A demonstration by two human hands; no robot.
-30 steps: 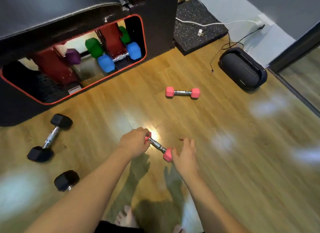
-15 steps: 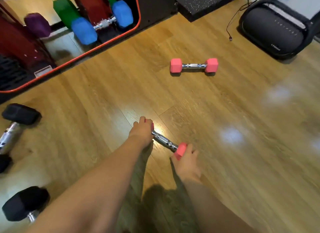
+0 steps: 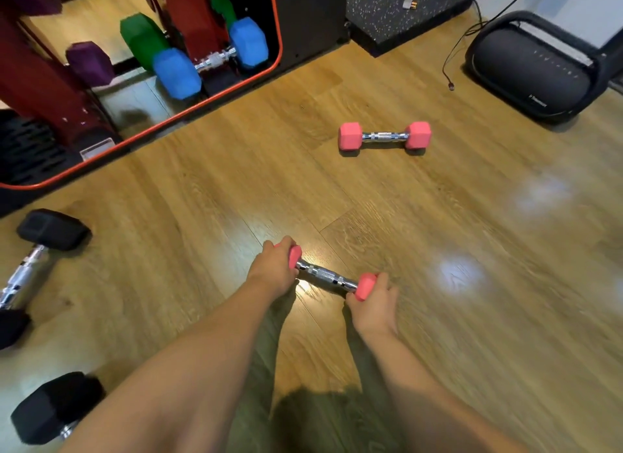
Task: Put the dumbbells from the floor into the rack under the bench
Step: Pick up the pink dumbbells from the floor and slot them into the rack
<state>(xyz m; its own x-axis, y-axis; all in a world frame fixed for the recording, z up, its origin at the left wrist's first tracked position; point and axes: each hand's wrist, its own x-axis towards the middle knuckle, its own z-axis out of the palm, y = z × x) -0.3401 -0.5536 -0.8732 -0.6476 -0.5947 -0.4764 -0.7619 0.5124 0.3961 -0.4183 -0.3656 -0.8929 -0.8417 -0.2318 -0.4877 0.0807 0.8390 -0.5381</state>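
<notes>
Change: since a second ago the right hand (image 3: 374, 300), then open just beside the pink end, has wrapped over it; the view sits lower and nearer the floor.
Left hand (image 3: 274, 270): curled around the far pink end of the near pink dumbbell (image 3: 328, 277).
Right hand: curled around the near pink end, fingers closed on it.
Near pink dumbbell: low over the wooden floor (image 3: 472, 250), chrome bar bare between both hands; whether it touches the boards is unclear.
Second pink dumbbell (image 3: 384, 136): lying on the floor, well apart.
Black dumbbell (image 3: 30, 263): on the floor at left; another black head (image 3: 54, 407) nearer.
Rack (image 3: 188, 81): red-rimmed opening holding a blue dumbbell (image 3: 209, 61).
</notes>
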